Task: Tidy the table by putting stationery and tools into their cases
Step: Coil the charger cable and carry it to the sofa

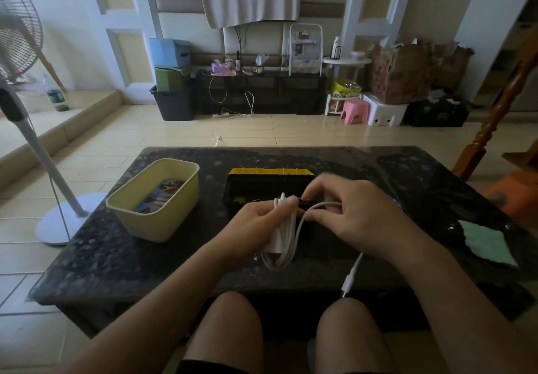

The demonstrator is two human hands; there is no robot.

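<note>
Above the middle of the dark stone table (116,257), my left hand (256,222) grips a white charger with its cable (281,236) looped around it. My right hand (349,213) pinches a loose stretch of that cable just right of the bundle. The free cable end with its plug (348,283) dangles past the table's near edge. Behind my hands lies an open black case with a yellow lid edge (270,172); its inside is mostly hidden. A pale yellow tub (157,222) at the left holds a colourful flat case (158,196).
A green cloth (489,245) lies at the table's right edge. A standing fan (43,152) is on the floor to the left. A wooden post (495,117) rises at the right. A small white bottle (219,140) stands on the floor beyond the table.
</note>
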